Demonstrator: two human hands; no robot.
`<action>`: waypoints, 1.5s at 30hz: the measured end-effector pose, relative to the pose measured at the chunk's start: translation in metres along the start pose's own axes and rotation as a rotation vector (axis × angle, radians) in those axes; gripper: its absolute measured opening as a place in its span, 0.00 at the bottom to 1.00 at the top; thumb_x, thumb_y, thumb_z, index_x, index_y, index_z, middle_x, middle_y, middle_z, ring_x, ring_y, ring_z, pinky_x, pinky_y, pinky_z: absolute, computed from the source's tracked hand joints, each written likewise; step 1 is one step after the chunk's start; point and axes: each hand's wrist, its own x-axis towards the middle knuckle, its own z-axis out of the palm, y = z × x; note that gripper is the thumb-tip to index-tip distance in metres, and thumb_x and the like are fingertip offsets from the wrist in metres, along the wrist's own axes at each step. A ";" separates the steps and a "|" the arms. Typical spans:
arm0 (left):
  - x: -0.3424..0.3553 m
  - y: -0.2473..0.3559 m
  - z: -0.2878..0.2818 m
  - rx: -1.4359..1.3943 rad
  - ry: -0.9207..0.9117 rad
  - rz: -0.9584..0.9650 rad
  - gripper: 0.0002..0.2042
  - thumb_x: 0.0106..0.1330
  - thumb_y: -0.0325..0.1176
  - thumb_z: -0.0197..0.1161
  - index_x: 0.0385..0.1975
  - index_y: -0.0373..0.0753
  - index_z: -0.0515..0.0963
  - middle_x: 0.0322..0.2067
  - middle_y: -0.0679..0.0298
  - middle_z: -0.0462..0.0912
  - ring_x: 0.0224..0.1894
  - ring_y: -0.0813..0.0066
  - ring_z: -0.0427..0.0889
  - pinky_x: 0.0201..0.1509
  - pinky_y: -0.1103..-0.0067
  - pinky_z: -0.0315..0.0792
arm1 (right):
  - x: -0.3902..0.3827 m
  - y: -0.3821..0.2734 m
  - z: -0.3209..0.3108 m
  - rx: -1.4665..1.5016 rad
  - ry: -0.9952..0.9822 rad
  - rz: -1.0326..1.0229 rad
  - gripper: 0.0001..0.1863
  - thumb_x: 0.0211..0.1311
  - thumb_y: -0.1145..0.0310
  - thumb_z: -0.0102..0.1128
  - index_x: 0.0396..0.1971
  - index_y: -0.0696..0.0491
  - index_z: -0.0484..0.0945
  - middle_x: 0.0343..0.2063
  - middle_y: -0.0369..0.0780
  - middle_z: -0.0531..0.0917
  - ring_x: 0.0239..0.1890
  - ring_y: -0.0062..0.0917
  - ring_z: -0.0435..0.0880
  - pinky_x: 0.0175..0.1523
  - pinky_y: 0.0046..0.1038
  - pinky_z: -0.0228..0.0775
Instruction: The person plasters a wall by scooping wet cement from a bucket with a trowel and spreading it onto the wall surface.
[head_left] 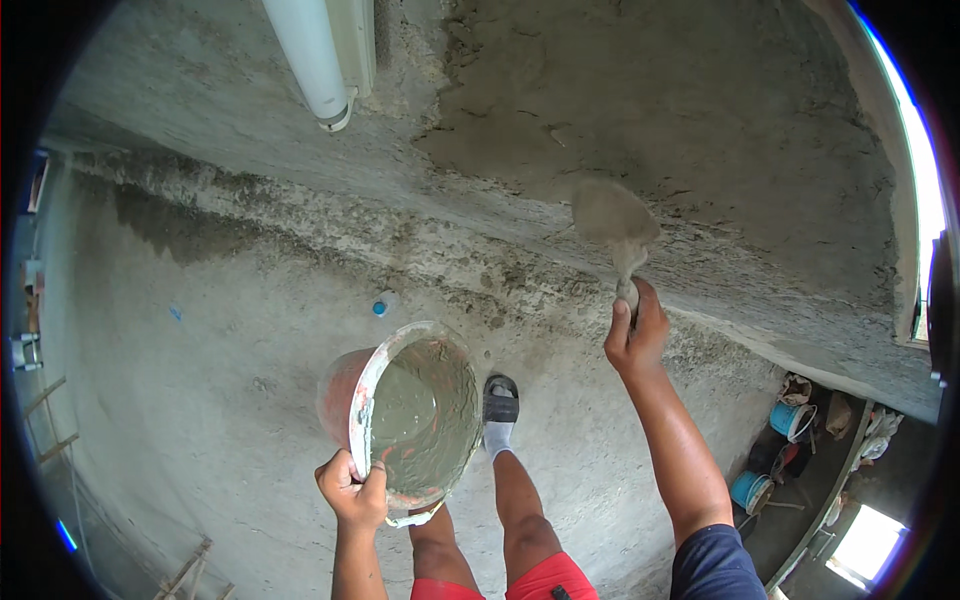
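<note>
My left hand (352, 490) grips the rim of a reddish bucket (343, 398) and holds it tilted in front of my legs. Wet grey-green mortar (425, 410) coats its inside and lies in it. The rim is crusted with pale mortar. In my right hand (638, 335) is the handle of a trowel (612, 212), raised to the wall with its blade against or very near the surface. Darker, damp plaster (660, 90) covers the upper part of that wall (780, 300); below it the surface is rougher and lighter.
A fluorescent tube lamp (308, 55) is fixed on the wall at upper left. A blue-capped bottle (382, 304) stands on the concrete floor (230, 400) by the wall's foot. Blue buckets (790, 420) and sacks sit at lower right. A bright window opening (915, 160) edges the wall at right.
</note>
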 end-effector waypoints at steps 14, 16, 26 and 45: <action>-0.006 -0.009 -0.005 0.011 -0.010 0.058 0.15 0.47 0.19 0.59 0.14 0.39 0.56 0.10 0.67 0.59 0.15 0.82 0.56 0.19 0.78 0.52 | 0.033 0.008 -0.013 -0.223 -0.017 -0.092 0.18 0.61 0.67 0.66 0.49 0.55 0.76 0.34 0.49 0.84 0.32 0.47 0.86 0.33 0.39 0.79; -0.006 -0.009 -0.004 0.023 -0.008 0.077 0.16 0.47 0.19 0.59 0.14 0.39 0.56 0.10 0.67 0.59 0.15 0.81 0.57 0.19 0.77 0.52 | 0.046 -0.002 -0.023 -0.178 0.020 -0.124 0.18 0.61 0.67 0.67 0.49 0.56 0.76 0.34 0.49 0.84 0.33 0.47 0.86 0.33 0.39 0.79; -0.011 -0.013 -0.006 0.029 -0.014 0.078 0.17 0.46 0.19 0.60 0.13 0.39 0.55 0.09 0.65 0.59 0.13 0.79 0.56 0.19 0.76 0.52 | -0.007 0.026 -0.041 -0.250 0.036 0.036 0.16 0.65 0.69 0.62 0.50 0.58 0.76 0.34 0.52 0.84 0.31 0.50 0.85 0.34 0.40 0.78; -0.027 -0.015 -0.002 0.043 -0.049 0.058 0.17 0.47 0.19 0.61 0.14 0.38 0.56 0.10 0.64 0.60 0.14 0.78 0.57 0.19 0.76 0.52 | 0.028 0.012 -0.041 -0.194 0.013 -0.147 0.18 0.62 0.66 0.66 0.50 0.54 0.76 0.34 0.47 0.84 0.31 0.48 0.85 0.32 0.41 0.78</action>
